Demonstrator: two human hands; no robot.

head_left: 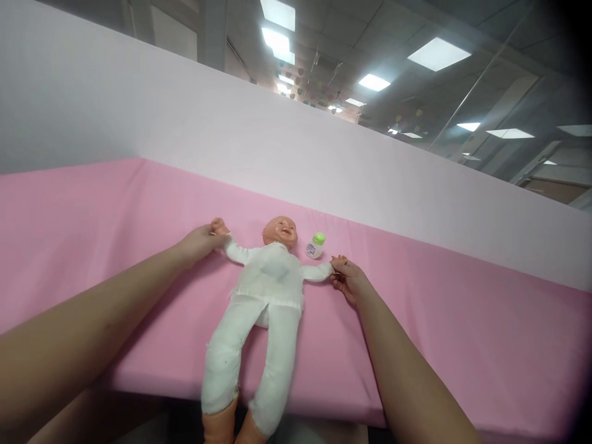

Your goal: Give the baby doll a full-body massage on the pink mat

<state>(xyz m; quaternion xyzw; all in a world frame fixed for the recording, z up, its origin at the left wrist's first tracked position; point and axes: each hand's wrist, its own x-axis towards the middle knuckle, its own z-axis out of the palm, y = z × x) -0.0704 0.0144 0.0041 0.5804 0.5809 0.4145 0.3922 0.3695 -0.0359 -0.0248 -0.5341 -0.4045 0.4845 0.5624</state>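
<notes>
A baby doll (271, 277) with a white cloth body lies face up, its arms spread wide and its lower legs hanging past the front edge of the bed. My left hand (203, 242) is closed around the doll's wrist on the left side. On the other side, my right hand (350, 280) pinches the doll's other arm by the hand. Close to the doll's head, a small white bottle with a green cap (316, 245) stands a little behind my right hand, touched by neither hand.
Pink cloth (444, 333) covers the padded surface under the doll. Behind it rises a low white wall (231, 135), topped by glass panes (462, 117) that show ceiling lights. The surface's front edge runs beneath the doll's legs.
</notes>
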